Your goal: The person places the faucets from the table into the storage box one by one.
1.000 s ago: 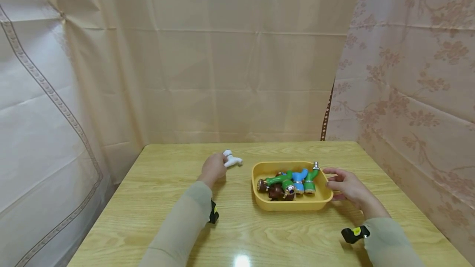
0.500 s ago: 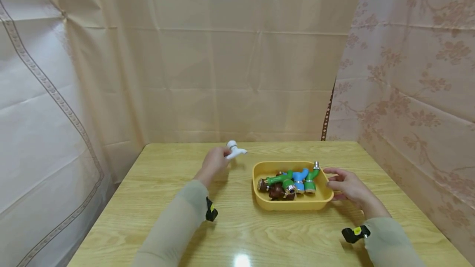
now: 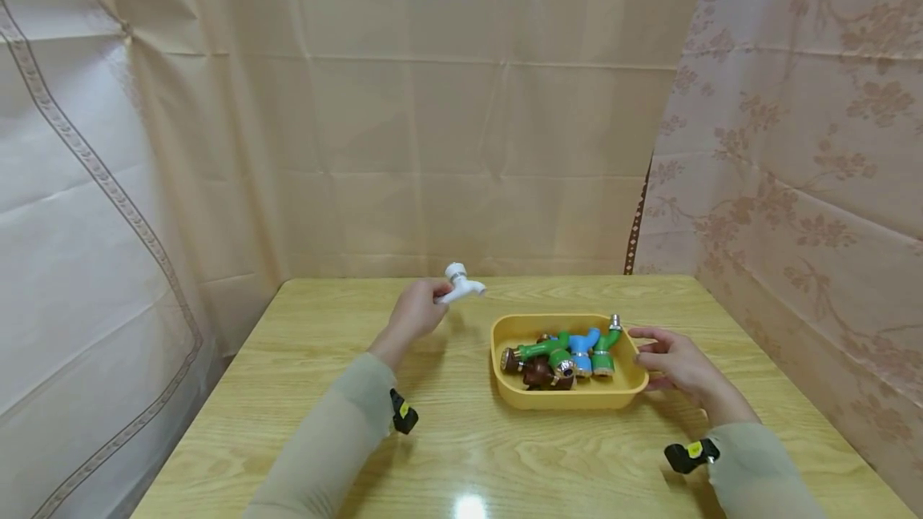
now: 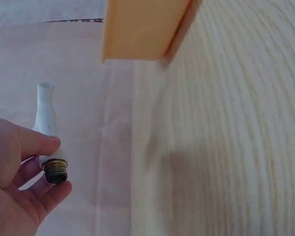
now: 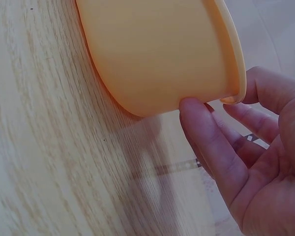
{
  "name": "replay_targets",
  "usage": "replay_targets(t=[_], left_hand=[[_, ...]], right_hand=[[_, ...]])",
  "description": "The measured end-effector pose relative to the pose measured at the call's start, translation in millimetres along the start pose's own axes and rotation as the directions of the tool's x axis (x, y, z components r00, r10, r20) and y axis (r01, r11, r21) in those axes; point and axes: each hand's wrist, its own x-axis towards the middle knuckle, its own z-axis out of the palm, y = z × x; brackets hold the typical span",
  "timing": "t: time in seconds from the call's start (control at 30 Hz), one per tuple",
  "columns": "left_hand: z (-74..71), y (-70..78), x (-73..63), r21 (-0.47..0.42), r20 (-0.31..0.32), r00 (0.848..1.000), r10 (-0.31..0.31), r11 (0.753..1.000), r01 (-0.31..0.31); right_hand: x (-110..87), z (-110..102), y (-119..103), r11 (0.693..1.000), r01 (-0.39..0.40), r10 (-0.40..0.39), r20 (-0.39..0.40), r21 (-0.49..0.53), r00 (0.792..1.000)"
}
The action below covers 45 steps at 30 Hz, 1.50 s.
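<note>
My left hand (image 3: 418,311) pinches a white water tap (image 3: 461,287) by its threaded inlet end, held above the far part of the table. In the left wrist view, the brass-coloured thread (image 4: 56,172) of the tap shows between thumb and fingers, with its spout pointing away from the palm. At the right end of the yellow bin (image 3: 570,400), my right hand (image 3: 681,363) has its fingertips against the outer wall and rim. Inside the bin lie several taps, among them a green tap (image 3: 602,360), a blue tap (image 3: 580,352) and a brown tap (image 3: 535,373).
A wood-grain table (image 3: 288,415) bears the bin right of the middle. Beige curtain (image 3: 404,142) hangs along its back edge, with floral cloth (image 3: 815,183) on the right. Each wrist wears a small black camera (image 3: 405,413).
The left hand has lifted the white tap off the table, moving it slightly up and to the right. My right hand and the bin have stayed practically still.
</note>
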Motion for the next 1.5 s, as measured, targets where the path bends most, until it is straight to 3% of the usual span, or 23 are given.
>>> replay_targets(t=[0.2, 0.4, 0.93, 1.5], left_hand=[[-10.8, 8.5, -5.3, -0.004, -0.035, 0.997, 0.063, 0.998, -0.063], [-15.1, 14.5, -10.6, -0.013, -0.023, 0.997, 0.076, 0.997, -0.077], [-9.1, 34.1, -18.2, -0.028, 0.023, 0.990, 0.139, 0.990, -0.138], [4.5, 59.0, -24.7, 0.003, 0.111, 0.971, 0.211, 0.977, -0.212]], right_hand=[[0.6, -0.5, 0.7, 1.000, 0.016, -0.016, 0.005, 0.010, 1.000], [0.9, 0.0, 1.8, 1.000, 0.020, -0.020, 0.003, 0.013, 1.000], [-0.6, 0.9, 1.5, 1.000, 0.013, -0.013, -0.007, -0.003, 1.000], [1.0, 1.2, -0.3, 1.000, 0.012, -0.012, -0.003, 0.005, 1.000]])
